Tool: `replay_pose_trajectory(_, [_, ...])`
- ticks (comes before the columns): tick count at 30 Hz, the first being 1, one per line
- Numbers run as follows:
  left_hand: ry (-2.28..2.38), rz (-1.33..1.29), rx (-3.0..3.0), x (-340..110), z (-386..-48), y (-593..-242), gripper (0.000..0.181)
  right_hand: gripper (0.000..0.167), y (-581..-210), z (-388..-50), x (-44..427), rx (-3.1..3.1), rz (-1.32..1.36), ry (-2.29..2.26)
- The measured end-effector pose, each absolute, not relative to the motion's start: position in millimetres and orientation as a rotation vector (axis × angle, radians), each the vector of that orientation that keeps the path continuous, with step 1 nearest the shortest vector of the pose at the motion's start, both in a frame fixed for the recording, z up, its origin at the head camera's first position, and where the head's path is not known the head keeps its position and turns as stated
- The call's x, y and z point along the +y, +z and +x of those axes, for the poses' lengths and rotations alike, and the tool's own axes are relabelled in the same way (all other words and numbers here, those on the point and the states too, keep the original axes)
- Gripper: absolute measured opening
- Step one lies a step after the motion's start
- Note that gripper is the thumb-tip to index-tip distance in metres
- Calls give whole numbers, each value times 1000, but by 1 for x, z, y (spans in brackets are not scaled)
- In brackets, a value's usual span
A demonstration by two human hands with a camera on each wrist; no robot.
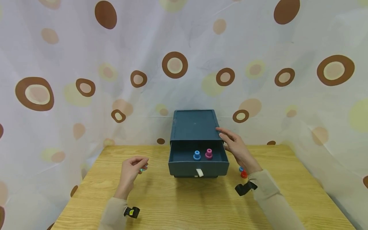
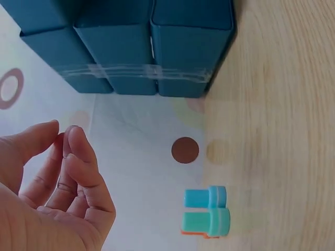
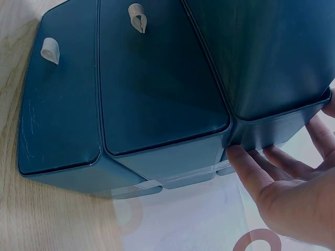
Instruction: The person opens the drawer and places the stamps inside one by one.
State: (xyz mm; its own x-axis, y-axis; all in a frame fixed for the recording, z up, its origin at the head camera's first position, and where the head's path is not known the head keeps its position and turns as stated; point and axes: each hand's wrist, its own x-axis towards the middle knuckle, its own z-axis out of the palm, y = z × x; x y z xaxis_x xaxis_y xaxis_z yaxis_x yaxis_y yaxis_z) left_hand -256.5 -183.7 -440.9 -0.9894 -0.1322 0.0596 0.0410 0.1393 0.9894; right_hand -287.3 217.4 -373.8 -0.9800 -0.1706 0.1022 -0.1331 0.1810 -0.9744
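Left hand [image 1: 128, 172]: fingers loosely curled, holding nothing. Right hand [image 1: 238, 150]: extended fingers touch drawer unit [image 1: 195, 124]. Top drawer [image 1: 184, 168], pulled out, contains blue peg [image 1: 196, 156], pink peg [image 1: 209, 154].

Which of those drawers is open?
The top drawer, pulled out and holding a blue peg and a pink peg; the middle drawer and bottom drawer are shut.

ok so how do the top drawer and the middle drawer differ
The top drawer is pulled out, while the middle drawer is pushed in. The top drawer shows a blue piece and a pink piece inside; the middle drawer's inside is hidden. Both are dark blue with a pale loop on the front.
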Motion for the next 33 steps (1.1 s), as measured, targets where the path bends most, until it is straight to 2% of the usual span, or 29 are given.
replay_pose_trajectory(8, [-1998, 192, -2297, -195, -258, -448, 24, 55, -373, -288, 217, 2387, -305, -1966])
replay_pose_trajectory(12, [-1985, 210, -2337, -198, -256, -447, 30, 55, -374, -288, 217, 2384, -303, -1969])
replay_pose_trajectory(19, [-1947, 256, -2356, -216, -272, -469, 30, 54, -371, -289, 218, 2390, -292, -1975])
replay_pose_trajectory(26, [-1943, 318, -2396, -228, -277, -480, 39, 54, -373, -289, 218, 2397, -289, -1968])
replay_pose_trajectory(33, [-1933, 388, -2432, -233, -280, -485, 38, 53, -374, -288, 217, 2398, -266, -1967])
